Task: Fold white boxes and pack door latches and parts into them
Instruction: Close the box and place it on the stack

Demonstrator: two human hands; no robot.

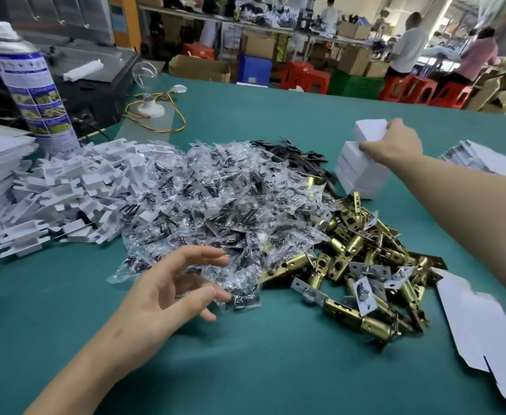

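Nearest, the left hand (167, 295) hovers over the green table (245, 369) with fingers spread and loose, grasping nothing, its tips just at the near edge of the heap of clear parts bags (215, 211); those bags look slick and limp, so I would judge one is best pinched at a sealed edge rather than scooped. Off to the right lies an unfolded box blank (485, 333), flat on the table; thin card, light, likely to crease if bent off its score lines. Beyond it the brass door latches (365, 265) lie tangled in a pile touching the bags; they look heavy and rigid, and the round barrel seems the safest place to take hold, since the plates and tags snag on one another. Left of the bags sits a pile of white card inserts (75, 190). Farther on, the right hand (395, 142) grips a closed white box (368, 130) by one end, thumb below and fingers over the top, just above a stack of finished boxes (359, 172); whether it touches the stack I cannot tell. A packed box probably carries weight at its middle, so end walls may buckle under a hard squeeze. Behind stands a spray can (33, 85).
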